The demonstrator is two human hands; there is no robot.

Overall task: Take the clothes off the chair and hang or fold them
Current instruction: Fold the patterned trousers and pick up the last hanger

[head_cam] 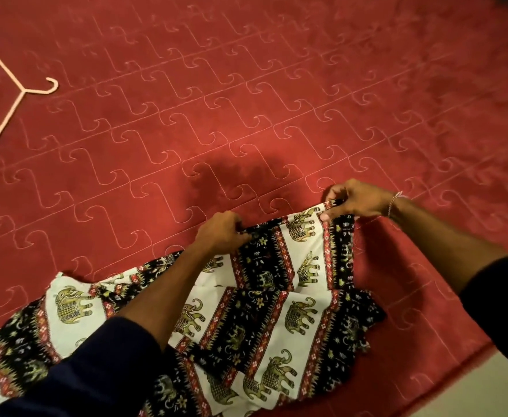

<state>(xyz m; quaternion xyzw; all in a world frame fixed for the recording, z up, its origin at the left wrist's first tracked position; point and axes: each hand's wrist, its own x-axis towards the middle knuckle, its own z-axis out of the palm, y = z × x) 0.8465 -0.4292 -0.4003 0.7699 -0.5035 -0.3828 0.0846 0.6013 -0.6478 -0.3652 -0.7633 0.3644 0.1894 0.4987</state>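
Elephant-print garment (264, 311) lies long axis lower-left to upper-right on red quilted bedspread (246, 115); left hand (221, 233) & right hand (353, 201) both pinch its far edge. Pink hanger (4, 106) well apart, far left.

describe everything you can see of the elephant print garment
The elephant print garment is thin woven-looking cloth, with white bands of olive elephants between black floral bands and red trim. It lies rumpled on the red quilted bedspread. Its far edge is lifted, pinched by the left hand and right hand.
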